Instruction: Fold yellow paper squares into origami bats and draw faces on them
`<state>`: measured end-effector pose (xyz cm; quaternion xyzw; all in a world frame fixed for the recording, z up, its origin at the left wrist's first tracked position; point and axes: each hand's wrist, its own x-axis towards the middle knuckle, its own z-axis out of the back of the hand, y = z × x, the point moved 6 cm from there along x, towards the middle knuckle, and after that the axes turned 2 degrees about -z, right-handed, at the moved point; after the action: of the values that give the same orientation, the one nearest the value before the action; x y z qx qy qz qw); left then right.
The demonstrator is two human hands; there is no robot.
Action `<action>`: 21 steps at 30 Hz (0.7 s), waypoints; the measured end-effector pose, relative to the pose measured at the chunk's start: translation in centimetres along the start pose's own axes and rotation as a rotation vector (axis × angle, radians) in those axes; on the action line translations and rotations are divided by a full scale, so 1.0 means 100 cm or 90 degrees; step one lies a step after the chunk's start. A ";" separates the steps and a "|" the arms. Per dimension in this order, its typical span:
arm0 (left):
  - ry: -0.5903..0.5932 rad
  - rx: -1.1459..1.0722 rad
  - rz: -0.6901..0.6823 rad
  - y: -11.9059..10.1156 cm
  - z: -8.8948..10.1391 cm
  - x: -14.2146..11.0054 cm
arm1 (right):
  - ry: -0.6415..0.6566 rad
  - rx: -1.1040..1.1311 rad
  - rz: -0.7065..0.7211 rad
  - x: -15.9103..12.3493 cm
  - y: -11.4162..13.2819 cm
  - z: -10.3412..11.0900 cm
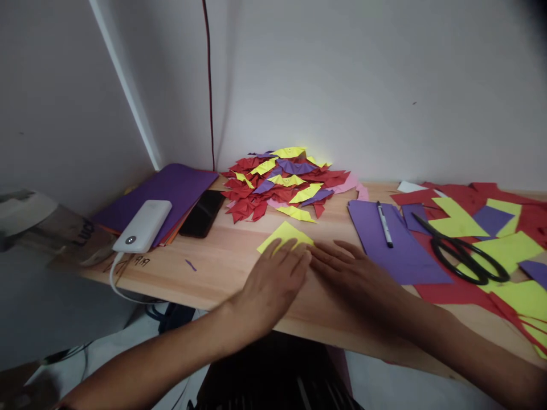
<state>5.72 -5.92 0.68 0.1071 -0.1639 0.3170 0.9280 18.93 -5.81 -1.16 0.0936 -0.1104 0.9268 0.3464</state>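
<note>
A yellow paper square (284, 234) lies on the wooden table (222, 262), partly under my fingers. My left hand (273, 285) rests flat on its near edge, fingers stretched out. My right hand (346, 270) lies flat beside it, fingertips touching the paper's right corner. Both hands press down and grip nothing. Behind the paper sits a pile of folded red, yellow and purple paper pieces (284, 182).
A purple sheet (397, 250) with a black marker (384, 224) lies to the right, then black scissors (465, 256) on red and yellow paper scraps. At left are a white power bank (143, 226), a black phone (202, 213) and purple sheets (171, 188). A wall stands behind.
</note>
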 end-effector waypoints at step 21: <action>0.111 -0.056 0.113 -0.021 -0.015 -0.022 | -0.033 -0.136 -0.151 -0.045 0.015 0.007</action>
<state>5.77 -8.34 -1.73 0.0232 -0.1052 0.3983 0.9109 21.32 -9.94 -1.79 0.0925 -0.2054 0.8596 0.4586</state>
